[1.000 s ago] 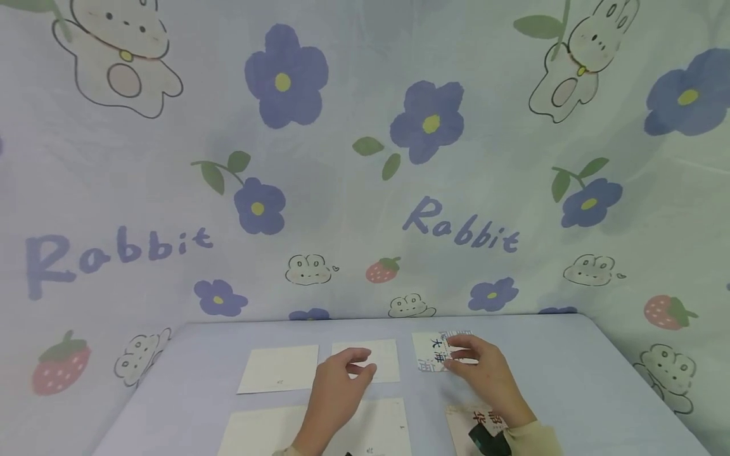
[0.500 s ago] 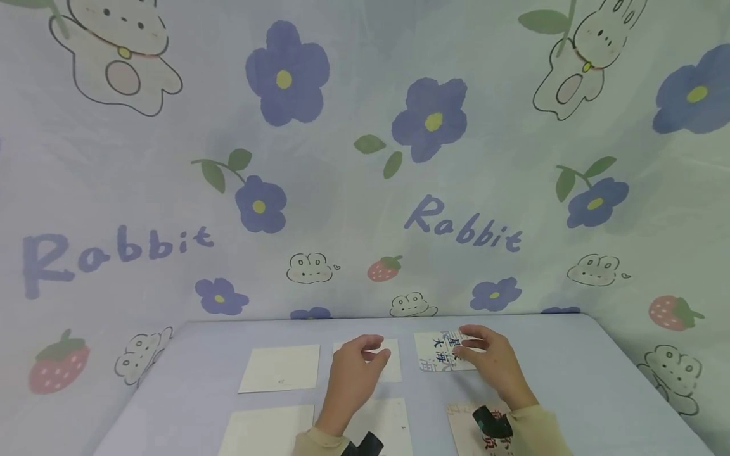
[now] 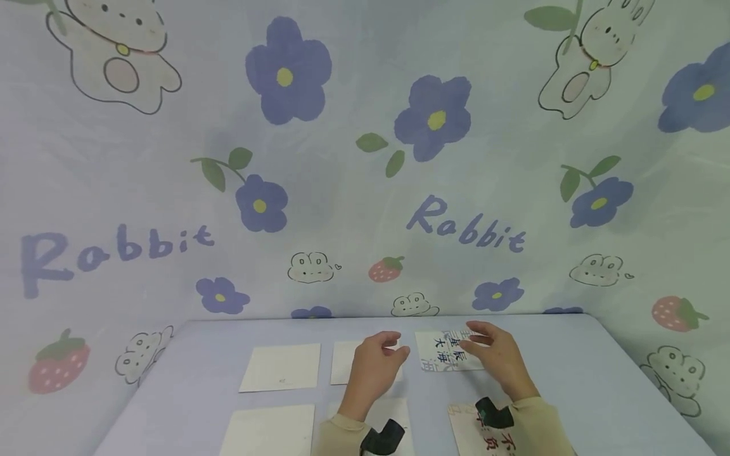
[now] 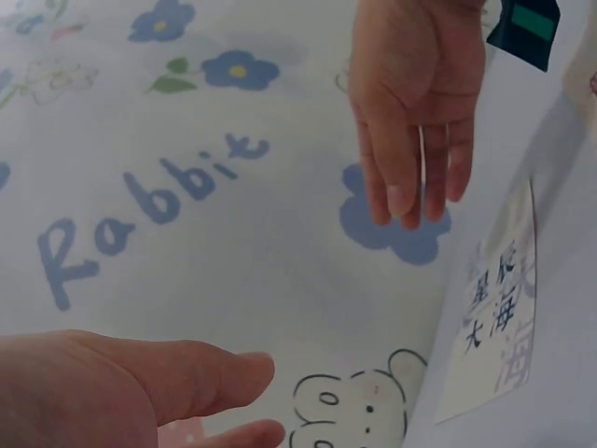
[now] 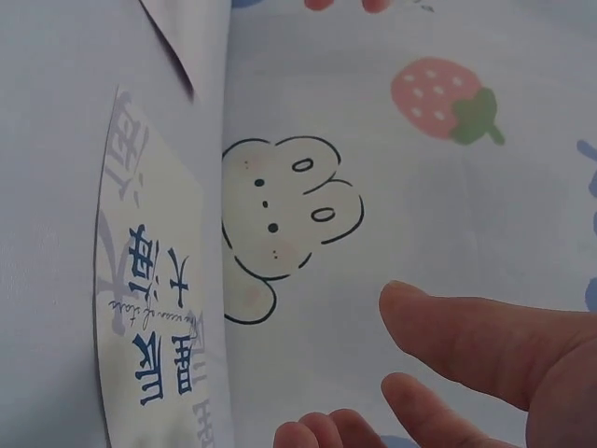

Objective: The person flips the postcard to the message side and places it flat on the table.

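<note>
A card with blue Chinese characters (image 3: 436, 354) lies face up at the back right of the table, its right part hidden in the head view by my right hand (image 3: 504, 360). In the right wrist view, the fingers of that hand (image 5: 504, 359) are spread apart, away from the card (image 5: 154, 289), with nothing between them. My left hand (image 3: 373, 370) hovers in front of a blank cream card (image 3: 345, 361) and covers part of it. Its thumb and fingers are relaxed and hold nothing, as the left wrist view of the hand (image 4: 149, 378) shows.
Another blank card (image 3: 279, 367) lies at the back left, with a larger one (image 3: 270, 430) nearer me. A further card (image 3: 373, 418) is partly under my left forearm. Below my right wrist lies a card with red characters (image 3: 467, 430). A patterned curtain (image 3: 342, 190) hangs behind the table.
My right hand has drawn right, off the blue-lettered card, baring more of its characters. My left hand has moved right and slightly up. The cards stay where they were.
</note>
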Available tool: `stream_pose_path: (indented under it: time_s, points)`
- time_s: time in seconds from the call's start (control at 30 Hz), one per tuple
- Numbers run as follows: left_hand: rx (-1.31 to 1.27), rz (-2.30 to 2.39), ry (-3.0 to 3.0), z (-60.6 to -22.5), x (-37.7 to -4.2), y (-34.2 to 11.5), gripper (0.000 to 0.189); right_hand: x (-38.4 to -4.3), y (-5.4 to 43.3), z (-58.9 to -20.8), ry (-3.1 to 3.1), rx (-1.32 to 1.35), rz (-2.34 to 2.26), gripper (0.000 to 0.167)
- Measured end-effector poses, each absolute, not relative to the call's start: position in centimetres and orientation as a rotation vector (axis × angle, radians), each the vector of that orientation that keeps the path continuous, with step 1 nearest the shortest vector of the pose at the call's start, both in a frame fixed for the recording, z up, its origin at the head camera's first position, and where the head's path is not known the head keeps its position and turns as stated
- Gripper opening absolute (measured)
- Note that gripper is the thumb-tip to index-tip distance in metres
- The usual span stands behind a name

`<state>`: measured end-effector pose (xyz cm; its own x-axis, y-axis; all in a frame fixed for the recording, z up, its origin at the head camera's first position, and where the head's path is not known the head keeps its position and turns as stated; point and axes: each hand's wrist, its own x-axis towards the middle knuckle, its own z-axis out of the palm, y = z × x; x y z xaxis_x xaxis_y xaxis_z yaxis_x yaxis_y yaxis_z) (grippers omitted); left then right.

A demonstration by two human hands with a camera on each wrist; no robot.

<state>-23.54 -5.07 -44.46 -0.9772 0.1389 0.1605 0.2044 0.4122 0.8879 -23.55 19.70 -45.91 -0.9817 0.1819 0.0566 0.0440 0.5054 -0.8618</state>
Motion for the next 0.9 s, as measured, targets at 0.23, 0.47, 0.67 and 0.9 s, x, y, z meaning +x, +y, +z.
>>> stream_pose_path:
  time_s: [0.23,0.47,0.67,0.9]
  points:
    - [-0.277,-1.667,-2.6,-45.4,-24.3,-3.6,0.034,-23.8,20.3,-46.6,-2.61,-0.238,1.467,0.054]
    - [-0.241,-1.66,-2.601,-46.3,-25.0,-2.1,0.037,-23.9,20.5,-46.9,-2.633,-0.274,1.451,0.055]
    - [-0.218,-1.669,-2.626,-46.6,-25.2,-1.0,0.04,-24.1,21.1,-47.2,-2.688,-0.291,1.405,0.059]
    - [-0.21,-1.694,-2.608,-47.2,-25.7,0.0,0.041,-24.6,21.5,-47.3,-2.717,-0.343,1.412,0.063]
